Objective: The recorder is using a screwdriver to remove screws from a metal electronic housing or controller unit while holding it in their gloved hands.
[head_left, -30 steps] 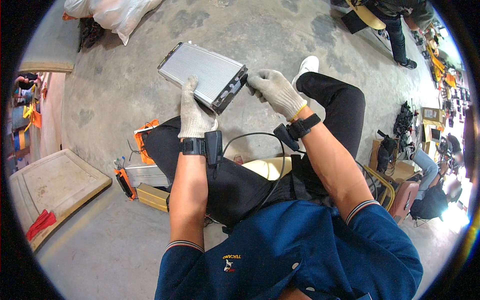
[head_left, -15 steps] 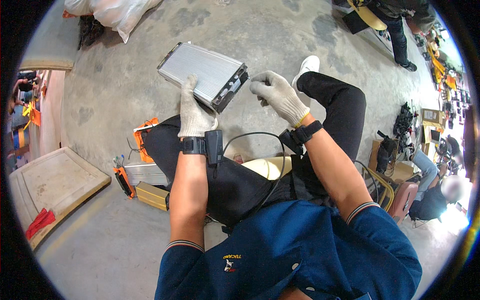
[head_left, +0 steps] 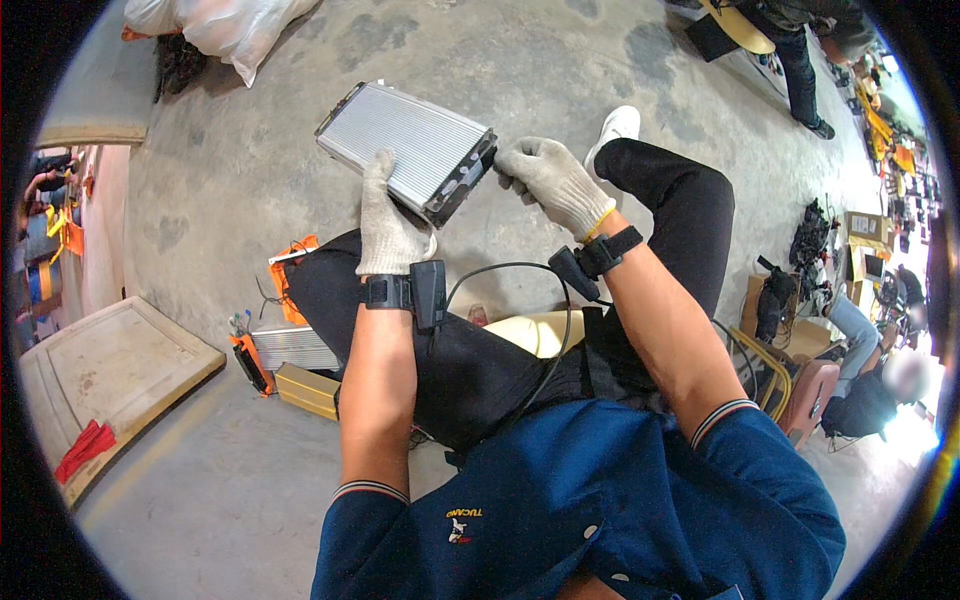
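A ribbed silver metal case (head_left: 405, 140) with black end plates is held up, tilted, over the floor beyond my knees. My gloved left hand (head_left: 392, 222) grips its near long side, with the thumb on the ribbed top and the other fingers hidden underneath. At the case's right end, my gloved right hand (head_left: 550, 178) is curled with its fingertips close to the black end plate (head_left: 462, 180). Whether those fingertips touch the plate or pinch something small cannot be made out. The end plate has several light-coloured openings or fittings.
Beside my left leg lie another ribbed silver case (head_left: 295, 350), a yellowish box (head_left: 305, 391) and orange-and-black parts (head_left: 250, 362). A worn board (head_left: 120, 375) with a red cloth (head_left: 85, 449) is at left. White sacks (head_left: 235, 35) lie far left; another person (head_left: 800, 70) stands far right.
My right hand has shifted slightly left, closer to the case's end, and its fingers are more curled. My left hand and the case have hardly moved.
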A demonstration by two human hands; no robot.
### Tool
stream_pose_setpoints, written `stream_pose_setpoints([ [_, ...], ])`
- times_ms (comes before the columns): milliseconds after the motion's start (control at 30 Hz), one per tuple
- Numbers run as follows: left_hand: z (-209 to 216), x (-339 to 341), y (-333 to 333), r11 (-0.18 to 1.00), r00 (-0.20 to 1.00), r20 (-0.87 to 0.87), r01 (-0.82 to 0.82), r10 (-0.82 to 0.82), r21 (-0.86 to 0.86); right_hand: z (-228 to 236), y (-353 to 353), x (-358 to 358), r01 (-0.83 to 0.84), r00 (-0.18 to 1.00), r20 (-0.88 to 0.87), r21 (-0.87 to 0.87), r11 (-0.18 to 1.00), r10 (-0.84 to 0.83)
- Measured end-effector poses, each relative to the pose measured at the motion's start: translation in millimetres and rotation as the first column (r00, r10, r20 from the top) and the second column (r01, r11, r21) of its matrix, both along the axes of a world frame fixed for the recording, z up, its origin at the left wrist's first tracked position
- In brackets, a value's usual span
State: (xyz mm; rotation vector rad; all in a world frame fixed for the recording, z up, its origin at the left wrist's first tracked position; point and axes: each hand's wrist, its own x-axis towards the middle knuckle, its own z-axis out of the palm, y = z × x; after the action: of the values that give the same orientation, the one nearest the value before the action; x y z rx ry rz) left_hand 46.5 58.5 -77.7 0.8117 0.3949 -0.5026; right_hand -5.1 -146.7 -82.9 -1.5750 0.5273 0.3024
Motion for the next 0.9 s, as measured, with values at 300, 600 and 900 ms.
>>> stream_pose_setpoints([
  [300,-12,2,4,0.998,0.998,0.018,-0.056,0.056,0.013,0,-5,-17,-0.012,0.996,0.082,-0.236,0.972,0.032],
  [600,6,-1,1,0.998,0.99,-0.127,-0.06,0.063,0.026,-110,-41,-23,0.05,0.964,-0.265,0.08,0.996,-0.027],
  [900,-7,-6,6,0.967,0.976,-0.195,-0.045,0.096,0.25,-276,-63,-47,-0.011,0.86,-0.508,-0.123,0.992,-0.053],
])
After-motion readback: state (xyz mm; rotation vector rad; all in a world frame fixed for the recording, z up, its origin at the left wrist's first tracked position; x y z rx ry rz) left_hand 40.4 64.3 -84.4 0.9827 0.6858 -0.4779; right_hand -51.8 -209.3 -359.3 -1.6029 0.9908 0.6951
